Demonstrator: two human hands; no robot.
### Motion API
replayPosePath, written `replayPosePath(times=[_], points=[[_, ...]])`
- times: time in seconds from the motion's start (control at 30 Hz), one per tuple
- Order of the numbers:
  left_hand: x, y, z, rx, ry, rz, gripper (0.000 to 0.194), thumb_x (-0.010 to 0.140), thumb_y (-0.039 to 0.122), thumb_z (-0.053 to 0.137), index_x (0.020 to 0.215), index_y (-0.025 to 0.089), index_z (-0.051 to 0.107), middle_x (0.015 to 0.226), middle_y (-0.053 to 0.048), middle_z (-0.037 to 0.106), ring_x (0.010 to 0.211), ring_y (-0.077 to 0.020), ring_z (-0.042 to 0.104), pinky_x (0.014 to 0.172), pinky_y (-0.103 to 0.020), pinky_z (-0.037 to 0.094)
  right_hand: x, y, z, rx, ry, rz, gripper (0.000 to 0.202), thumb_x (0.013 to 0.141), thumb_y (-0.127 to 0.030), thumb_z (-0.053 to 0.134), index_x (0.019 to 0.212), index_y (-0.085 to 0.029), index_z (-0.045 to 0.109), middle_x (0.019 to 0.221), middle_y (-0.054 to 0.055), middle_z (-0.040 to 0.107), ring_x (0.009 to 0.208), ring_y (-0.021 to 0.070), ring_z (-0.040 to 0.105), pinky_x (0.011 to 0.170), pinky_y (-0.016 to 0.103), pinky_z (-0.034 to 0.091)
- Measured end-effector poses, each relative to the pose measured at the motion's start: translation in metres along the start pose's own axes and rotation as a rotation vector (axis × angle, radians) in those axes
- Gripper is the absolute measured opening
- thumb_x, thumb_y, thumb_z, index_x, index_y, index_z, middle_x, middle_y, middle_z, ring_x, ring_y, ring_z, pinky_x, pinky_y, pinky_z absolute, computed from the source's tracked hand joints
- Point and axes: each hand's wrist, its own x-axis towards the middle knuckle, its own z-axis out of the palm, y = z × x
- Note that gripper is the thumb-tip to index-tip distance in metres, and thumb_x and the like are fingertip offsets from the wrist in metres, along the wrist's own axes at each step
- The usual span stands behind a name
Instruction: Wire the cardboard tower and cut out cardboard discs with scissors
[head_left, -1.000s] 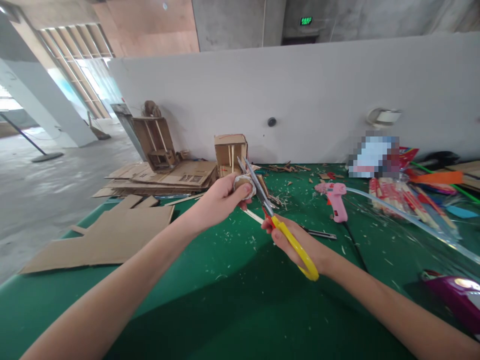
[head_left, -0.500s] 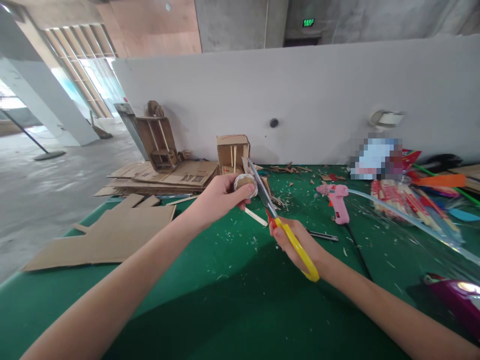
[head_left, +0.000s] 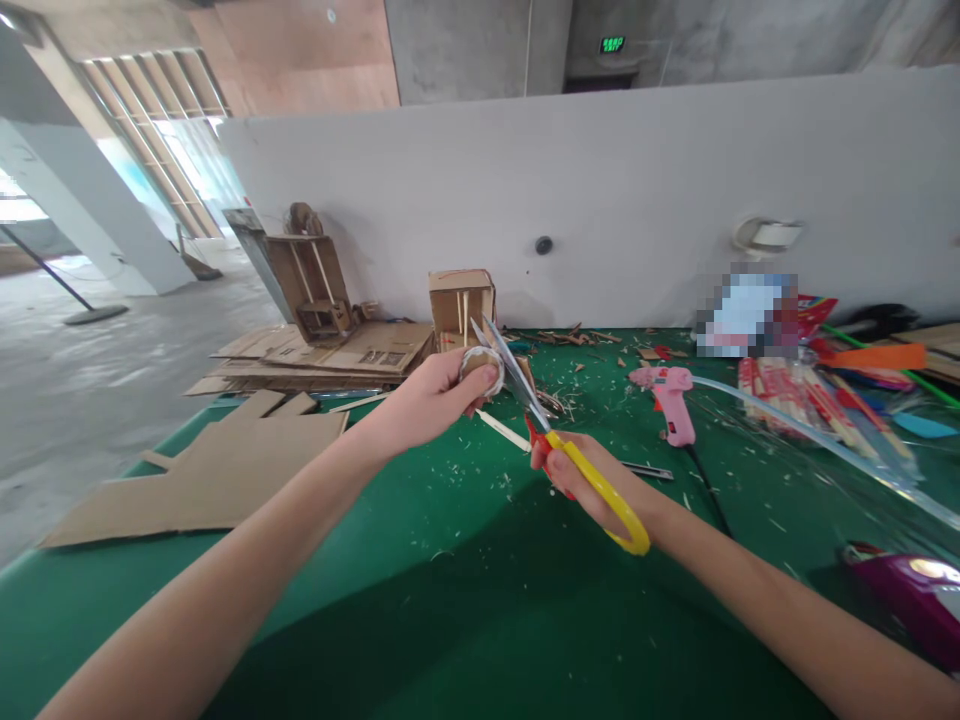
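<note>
Between the thumb and fingers of my left hand (head_left: pixel 431 400) is a small round cardboard disc (head_left: pixel 474 368) with a pale, ragged rim. My right hand (head_left: pixel 581 475) is closed around the yellow and red handles of a pair of scissors (head_left: pixel 529 390). Their metal blades point up and away, slightly parted, close by the disc's right edge; I cannot tell whether they touch it. Behind the blades stands a small open cardboard box (head_left: pixel 459 290) with thin sticks inside. A flat wooden stick (head_left: pixel 502 431) lies on the table below the hands.
A pink glue gun (head_left: pixel 675 400) and a utility knife (head_left: pixel 646 470) lie right on the green table (head_left: pixel 450 620). Cut cardboard (head_left: pixel 225 465) and stacked sheets (head_left: pixel 360 350) are left, beside a taller cardboard structure (head_left: pixel 309 285). Packaged sticks (head_left: pixel 802 395) and a purple object (head_left: pixel 907 595) sit far right.
The scissor blades have opened a little and their handles have spread apart. My left hand still grips the disc. The whole view has shifted slightly.
</note>
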Motion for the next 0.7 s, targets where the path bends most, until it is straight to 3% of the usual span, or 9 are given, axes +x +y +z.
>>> replayPosePath(times=[0.3,0.4,0.53,0.7], points=[[-0.002,0.005,-0.014,0.111,-0.087,0.022,0.030,0.094,0.030,0.037,0.067,0.018,0.044,0.060,0.003,0.045,0.054,-0.0080,0.042,0.051,-0.022,0.034,0.000,0.002,0.008,-0.099,0.091,0.001,0.044,0.093,-0.054,0.031,0.065,-0.021,0.039,0.060,-0.002,0.040,0.053,0.0113,0.035,0.049,0.027,0.029],[-0.002,0.006,-0.010,0.081,-0.090,0.027,0.029,0.094,0.029,0.037,0.067,0.018,0.045,0.061,0.002,0.046,0.055,-0.0085,0.043,0.053,-0.022,0.034,-0.001,0.001,0.012,-0.074,0.125,0.029,0.045,0.092,-0.055,0.033,0.062,-0.021,0.037,0.058,-0.003,0.037,0.050,0.0104,0.033,0.046,0.026,0.026],[-0.003,0.004,0.002,0.045,-0.179,0.023,0.027,0.093,0.031,0.038,0.070,0.018,0.045,0.063,0.003,0.044,0.057,-0.0087,0.040,0.053,-0.023,0.032,-0.003,-0.002,0.014,-0.070,0.226,0.062,0.053,0.093,-0.056,0.028,0.053,-0.022,0.032,0.050,-0.003,0.034,0.047,0.0102,0.032,0.045,0.026,0.024],[-0.003,0.002,0.008,0.101,-0.168,-0.098,0.028,0.089,0.035,0.043,0.067,0.019,0.044,0.060,0.004,0.039,0.053,-0.0089,0.035,0.049,-0.024,0.027,-0.002,-0.002,0.015,0.006,0.310,0.127,0.055,0.091,-0.059,0.031,0.052,-0.022,0.036,0.044,-0.003,0.034,0.042,0.0100,0.034,0.041,0.025,0.025]])
